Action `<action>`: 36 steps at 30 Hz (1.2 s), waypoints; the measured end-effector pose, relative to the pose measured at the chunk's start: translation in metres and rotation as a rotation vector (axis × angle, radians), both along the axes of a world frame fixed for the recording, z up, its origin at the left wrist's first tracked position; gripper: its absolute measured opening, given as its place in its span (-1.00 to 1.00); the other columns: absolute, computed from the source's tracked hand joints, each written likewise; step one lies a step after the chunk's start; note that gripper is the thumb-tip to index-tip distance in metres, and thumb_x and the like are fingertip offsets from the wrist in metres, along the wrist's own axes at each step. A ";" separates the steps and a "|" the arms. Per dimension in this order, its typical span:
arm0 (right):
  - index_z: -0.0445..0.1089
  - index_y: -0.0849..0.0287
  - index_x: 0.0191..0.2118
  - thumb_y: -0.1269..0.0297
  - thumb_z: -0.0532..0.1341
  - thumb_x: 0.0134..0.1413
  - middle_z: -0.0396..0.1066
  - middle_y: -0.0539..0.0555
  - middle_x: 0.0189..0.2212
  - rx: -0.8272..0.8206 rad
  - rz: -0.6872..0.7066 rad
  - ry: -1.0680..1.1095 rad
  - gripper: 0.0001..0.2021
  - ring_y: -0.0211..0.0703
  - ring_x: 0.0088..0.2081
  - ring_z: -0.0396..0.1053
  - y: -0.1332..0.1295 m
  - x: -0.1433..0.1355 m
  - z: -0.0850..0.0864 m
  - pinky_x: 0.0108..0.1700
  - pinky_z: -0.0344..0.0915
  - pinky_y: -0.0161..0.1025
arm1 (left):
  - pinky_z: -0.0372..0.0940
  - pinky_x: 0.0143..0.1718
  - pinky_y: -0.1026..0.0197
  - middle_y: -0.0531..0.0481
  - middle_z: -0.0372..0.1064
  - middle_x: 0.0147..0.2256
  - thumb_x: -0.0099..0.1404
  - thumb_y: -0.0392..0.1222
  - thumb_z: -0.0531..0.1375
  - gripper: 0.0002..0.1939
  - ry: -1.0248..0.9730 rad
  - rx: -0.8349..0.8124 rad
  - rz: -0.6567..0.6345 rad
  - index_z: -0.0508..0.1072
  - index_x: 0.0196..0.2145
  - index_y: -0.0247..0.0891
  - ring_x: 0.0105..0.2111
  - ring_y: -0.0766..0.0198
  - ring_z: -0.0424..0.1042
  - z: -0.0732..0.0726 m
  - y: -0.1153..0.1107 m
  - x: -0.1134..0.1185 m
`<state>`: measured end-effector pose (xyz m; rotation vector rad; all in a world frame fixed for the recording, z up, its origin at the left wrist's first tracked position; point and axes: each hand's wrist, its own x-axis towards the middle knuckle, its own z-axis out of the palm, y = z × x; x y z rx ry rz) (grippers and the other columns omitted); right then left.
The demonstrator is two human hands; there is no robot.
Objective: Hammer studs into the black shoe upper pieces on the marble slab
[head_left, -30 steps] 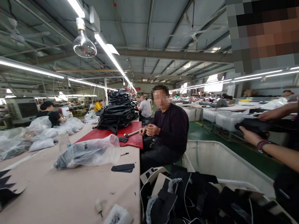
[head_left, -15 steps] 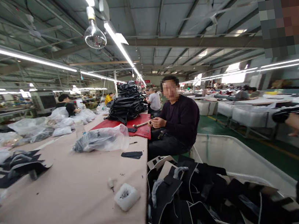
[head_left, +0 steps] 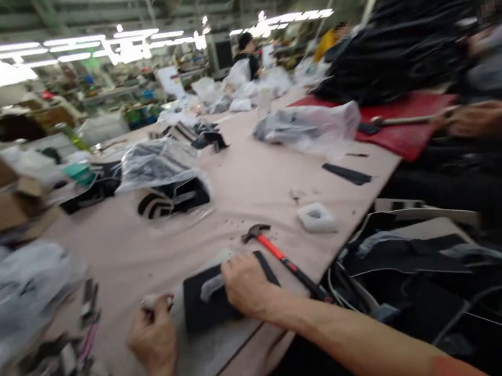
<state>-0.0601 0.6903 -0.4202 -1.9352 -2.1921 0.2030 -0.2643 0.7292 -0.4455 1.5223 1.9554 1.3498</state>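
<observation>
My left hand [head_left: 153, 335] is closed around a small pale object [head_left: 152, 301] with a touch of red near its end; blur hides its kind. It is held just left of a black panel [head_left: 196, 311] that lies flat on a grey board [head_left: 195, 357]. A plastic-wrapped strap [head_left: 210, 288] stands up from this panel. My right hand [head_left: 248, 285] rests over the panel, its curled fingers closed at the strap's right end, which they cover. Beyond that hand lies a claw hammer [head_left: 279, 252] with a red and black handle.
A white block [head_left: 317, 218] with small dark pieces stands behind the hammer. Black panels [head_left: 405, 259] fill a bin at right. Loose scraps [head_left: 67, 375] lie at left. Across the table a co-worker's hands [head_left: 479, 118] hold a hammer [head_left: 403, 120] over a red sheet [head_left: 430, 102].
The view has swung left and down from the seated co-worker to the table. Both my hands, the black panel and the claw hammer now show. A nearby person's braceleted arm has left view.
</observation>
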 end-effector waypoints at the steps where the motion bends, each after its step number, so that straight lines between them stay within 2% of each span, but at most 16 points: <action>1: 0.41 0.30 -0.20 0.42 0.15 0.10 0.48 0.32 -0.28 -0.033 -0.024 0.007 -0.84 0.10 -0.22 0.45 -0.001 0.000 -0.002 -0.15 0.30 -0.02 | 0.32 -0.47 0.21 -0.03 0.46 -0.53 0.15 0.12 0.26 -0.65 -0.035 -0.029 0.044 0.50 -0.44 -0.26 -0.47 0.11 0.45 -0.009 -0.006 -0.012; 3: 0.38 0.28 -0.14 0.30 0.17 0.18 0.50 0.30 -0.31 -0.122 -0.024 0.051 -0.81 0.12 -0.25 0.48 -0.010 0.002 -0.006 -0.21 0.29 -0.08 | 0.38 -0.38 0.19 -0.06 0.52 -0.45 0.13 0.11 0.25 -0.65 -0.147 -0.059 0.043 0.51 -0.39 -0.28 -0.41 0.10 0.50 -0.028 -0.013 -0.021; 6: 0.32 0.30 0.02 0.15 0.17 0.25 0.53 0.27 -0.31 -0.248 -0.027 0.146 -0.66 0.13 -0.26 0.52 -0.030 0.000 -0.016 -0.28 0.27 -0.14 | 0.41 -0.29 0.19 -0.07 0.54 -0.41 0.14 0.06 0.28 -0.68 -0.252 -0.086 -0.024 0.50 -0.34 -0.29 -0.37 0.13 0.52 -0.044 -0.018 -0.015; 8: 0.21 0.34 0.18 0.17 0.12 0.30 0.54 0.26 -0.30 -0.274 -0.065 0.199 -0.56 0.11 -0.26 0.53 -0.040 -0.004 -0.026 -0.29 0.27 -0.16 | 0.41 -0.27 0.20 -0.07 0.54 -0.40 0.16 0.03 0.29 -0.69 -0.305 -0.090 -0.097 0.50 -0.33 -0.30 -0.36 0.15 0.52 -0.046 -0.021 -0.004; 10: 0.00 0.39 0.34 0.22 0.08 0.31 0.55 0.27 -0.27 -0.254 -0.089 0.231 -0.42 0.10 -0.26 0.53 -0.043 -0.009 -0.036 -0.29 0.27 -0.16 | 0.41 -0.25 0.21 -0.08 0.54 -0.38 0.17 0.02 0.30 -0.69 -0.379 -0.094 -0.165 0.49 -0.31 -0.31 -0.34 0.16 0.53 -0.043 -0.021 0.008; 12: -0.17 0.42 0.40 0.25 0.07 0.29 0.55 0.27 -0.26 -0.228 -0.075 0.254 -0.31 0.08 -0.28 0.53 -0.041 -0.011 -0.044 -0.28 0.28 -0.16 | 0.42 -0.22 0.21 -0.08 0.55 -0.36 0.16 0.02 0.31 -0.65 -0.476 -0.112 -0.230 0.48 -0.23 -0.31 -0.32 0.17 0.54 -0.038 -0.018 0.020; 13: -0.20 0.41 0.41 0.28 0.07 0.27 0.55 0.26 -0.26 -0.216 -0.054 0.267 -0.30 0.07 -0.28 0.53 -0.039 -0.010 -0.047 -0.28 0.28 -0.16 | 0.43 -0.21 0.21 -0.08 0.56 -0.35 0.16 0.02 0.32 -0.62 -0.529 -0.120 -0.261 0.47 -0.17 -0.31 -0.32 0.17 0.55 -0.037 -0.015 0.025; 16: -0.09 0.35 0.39 0.31 0.07 0.22 0.55 0.23 -0.23 -0.178 -0.008 0.329 -0.34 0.03 -0.29 0.52 -0.034 -0.006 -0.052 -0.27 0.27 -0.18 | 0.43 -0.20 0.20 -0.07 0.57 -0.35 0.12 0.02 0.35 -0.52 -0.670 -0.131 -0.327 0.42 -0.08 -0.30 -0.31 0.18 0.56 -0.037 0.000 0.043; 19: 0.11 0.25 0.27 0.30 0.10 0.18 0.54 0.16 -0.22 -0.138 0.004 0.388 -0.46 -0.03 -0.30 0.49 -0.034 -0.002 -0.057 -0.27 0.23 -0.22 | 0.42 -0.24 0.21 -0.09 0.57 -0.35 0.08 0.04 0.37 -0.56 -0.729 -0.180 -0.396 0.43 -0.19 -0.29 -0.32 0.18 0.55 -0.044 0.013 0.059; 23: 0.29 0.19 0.05 0.29 0.09 0.21 0.49 0.12 -0.17 -0.050 0.028 0.353 -0.69 -0.09 -0.28 0.45 -0.037 -0.004 -0.066 -0.32 0.18 -0.25 | 0.40 -0.24 0.21 -0.08 0.57 -0.35 0.06 0.01 0.36 -0.65 -0.694 -0.217 -0.505 0.43 -0.31 -0.26 -0.32 0.18 0.54 -0.051 0.020 0.068; 28: 0.33 0.17 -0.04 0.22 0.08 0.29 0.43 0.11 -0.16 0.014 0.018 0.352 -0.78 -0.14 -0.26 0.42 -0.039 -0.007 -0.074 -0.35 0.15 -0.29 | 0.38 -0.27 0.23 -0.06 0.57 -0.35 0.11 -0.06 0.31 -0.76 -0.603 -0.225 -0.562 0.46 -0.35 -0.26 -0.38 0.23 0.49 -0.048 0.015 0.061; 32: 0.35 0.16 -0.07 0.15 0.06 0.33 0.42 0.10 -0.22 0.034 -0.070 0.322 -0.76 -0.16 -0.32 0.40 -0.039 -0.015 -0.078 -0.40 0.12 -0.29 | 0.38 -0.26 0.23 -0.07 0.56 -0.34 0.14 -0.08 0.29 -0.79 -0.576 -0.209 -0.511 0.47 -0.33 -0.26 -0.36 0.22 0.50 -0.046 0.007 0.057; 36: 0.34 0.17 0.03 0.15 0.04 0.34 0.45 0.12 -0.20 0.040 -0.160 0.283 -0.71 -0.16 -0.35 0.42 -0.034 -0.029 -0.078 -0.41 0.14 -0.28 | 0.39 -0.26 0.23 -0.07 0.56 -0.31 0.16 -0.09 0.29 -0.81 -0.533 -0.187 -0.484 0.49 -0.31 -0.26 -0.33 0.20 0.51 -0.047 0.003 0.058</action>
